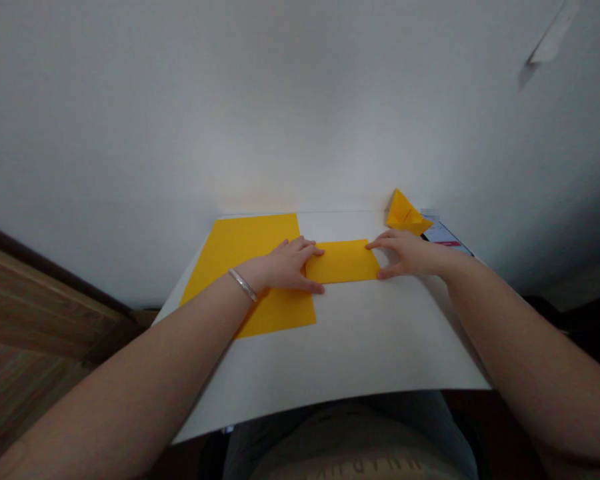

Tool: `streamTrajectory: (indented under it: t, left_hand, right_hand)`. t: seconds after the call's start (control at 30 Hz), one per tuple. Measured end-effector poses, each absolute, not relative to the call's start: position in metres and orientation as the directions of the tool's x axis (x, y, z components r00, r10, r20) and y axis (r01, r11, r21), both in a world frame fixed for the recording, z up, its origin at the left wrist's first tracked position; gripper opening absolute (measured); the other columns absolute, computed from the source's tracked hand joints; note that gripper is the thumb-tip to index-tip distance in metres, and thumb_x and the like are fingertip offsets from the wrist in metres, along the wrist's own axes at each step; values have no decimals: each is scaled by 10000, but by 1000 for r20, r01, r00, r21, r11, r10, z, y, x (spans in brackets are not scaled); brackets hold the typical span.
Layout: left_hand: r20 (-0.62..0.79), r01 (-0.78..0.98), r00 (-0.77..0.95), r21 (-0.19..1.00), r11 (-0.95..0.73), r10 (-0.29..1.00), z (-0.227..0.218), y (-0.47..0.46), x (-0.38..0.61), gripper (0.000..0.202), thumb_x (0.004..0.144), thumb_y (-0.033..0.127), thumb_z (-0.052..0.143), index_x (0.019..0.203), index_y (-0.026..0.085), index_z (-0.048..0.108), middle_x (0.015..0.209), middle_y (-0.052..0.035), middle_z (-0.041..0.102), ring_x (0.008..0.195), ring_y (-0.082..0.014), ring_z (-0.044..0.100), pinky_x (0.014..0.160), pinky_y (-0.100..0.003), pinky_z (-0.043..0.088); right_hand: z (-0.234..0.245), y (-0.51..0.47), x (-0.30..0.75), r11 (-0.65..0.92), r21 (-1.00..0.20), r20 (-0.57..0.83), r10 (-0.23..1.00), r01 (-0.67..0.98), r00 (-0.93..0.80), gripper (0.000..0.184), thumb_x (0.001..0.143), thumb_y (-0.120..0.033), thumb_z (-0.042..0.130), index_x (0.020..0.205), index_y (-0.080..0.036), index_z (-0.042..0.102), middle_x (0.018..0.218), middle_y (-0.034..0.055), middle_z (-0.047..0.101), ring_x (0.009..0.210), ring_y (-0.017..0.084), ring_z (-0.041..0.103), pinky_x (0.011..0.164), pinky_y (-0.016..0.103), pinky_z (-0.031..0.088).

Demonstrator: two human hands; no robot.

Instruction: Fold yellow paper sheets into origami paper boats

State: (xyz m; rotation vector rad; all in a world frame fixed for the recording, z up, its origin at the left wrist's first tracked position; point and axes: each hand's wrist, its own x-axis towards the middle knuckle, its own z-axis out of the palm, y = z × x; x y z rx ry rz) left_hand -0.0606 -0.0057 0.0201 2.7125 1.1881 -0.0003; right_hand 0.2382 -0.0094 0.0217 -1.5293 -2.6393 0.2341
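A narrow rectangle of folded yellow paper point(344, 261) lies across the middle of the white table. My left hand point(291, 265), with a silver bangle on its wrist, holds the left end of this paper, fingers at the far edge and thumb at the near one. At the right end my right hand point(401, 252) grips it, with a fingertip on the far corner and the thumb on the near corner. Beneath my left hand and forearm is a large flat yellow sheet point(253, 240), partly covered by them.
Behind my right hand, against the wall, stands a folded yellow paper shape point(406, 215) with pointed corners. Beside it lies a phone or tablet point(445, 233) with a lit screen, partly hidden. The white table point(340, 360) ends just before my lap. Wooden panelling point(35, 320) is at left.
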Motion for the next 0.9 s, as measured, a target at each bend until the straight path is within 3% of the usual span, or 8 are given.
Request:
streamTrajectory:
  t: [0.17, 0.3, 0.4, 0.53, 0.67, 0.77, 0.9]
  left_hand:
    - [64, 714, 697, 31, -699, 714, 18, -18, -53, 703, 818, 646, 481, 1295, 130, 498, 1330, -158, 483, 1256, -311, 419, 1073, -414, 296]
    - [116, 707, 704, -26, -706, 701, 21, -25, -50, 642, 877, 585, 444, 1274, 84, 501, 1343, -202, 456, 1256, -320, 422, 1059, -413, 318]
    - [144, 697, 715, -64, -714, 684, 26, -27, -48, 664, 859, 632, 440, 1235, 91, 529, 1297, -201, 493, 1194, -323, 468, 1043, -438, 327]
    - [163, 696, 717, -106, -710, 678, 29, -27, -47, 674, 841, 678, 423, 1198, 122, 556, 1249, -169, 537, 1137, -297, 511, 1050, -444, 310]
    - [251, 658, 746, -137, -740, 617, 30, -26, -47, 656, 855, 667, 407, 1230, 151, 556, 1213, -143, 581, 1150, -275, 521, 1123, -489, 178]
    - [294, 596, 791, -170, -785, 537, 33, -25, -46, 547, 867, 615, 444, 1150, 181, 621, 1115, -102, 648, 1094, -251, 563, 1130, -507, 158]
    - [381, 552, 808, -225, -803, 448, 37, -23, -46, 252, 902, 390, 509, 880, 222, 696, 845, -21, 705, 888, -180, 630, 1096, -473, 253]
  right_hand:
    - [25, -19, 217, 567, -138, 108, 823, 812, -557, 576, 658, -498, 732, 1164, -232, 667, 1409, 136, 457, 1285, 339, 409, 1080, 501, 305]
    - [35, -29, 194, 683, -207, 84, 726, 700, -683, 417, 768, -369, 650, 1146, -194, 668, 1260, 122, 598, 1181, 262, 521, 1029, 418, 389]
    - [42, -37, 181, 717, -164, 97, 695, 677, -712, 322, 816, -307, 568, 1101, -202, 673, 1182, 84, 649, 1080, 237, 582, 950, 382, 449]
    - [49, -48, 170, 697, -50, 89, 716, 715, -692, 263, 810, -269, 530, 1024, -232, 680, 1141, 51, 676, 991, 235, 628, 810, 348, 487]
    - [51, -55, 162, 688, 13, 88, 722, 726, -686, 232, 841, -209, 450, 916, -187, 668, 967, 71, 710, 850, 220, 652, 690, 321, 454]
    - [50, -53, 161, 671, 1, 132, 735, 741, -665, 210, 844, -186, 442, 866, -168, 650, 876, 79, 702, 792, 208, 638, 678, 311, 424]
    - [45, -44, 167, 574, -103, 281, 800, 813, -529, 150, 799, -171, 486, 825, -173, 634, 836, 73, 695, 757, 195, 618, 673, 298, 413]
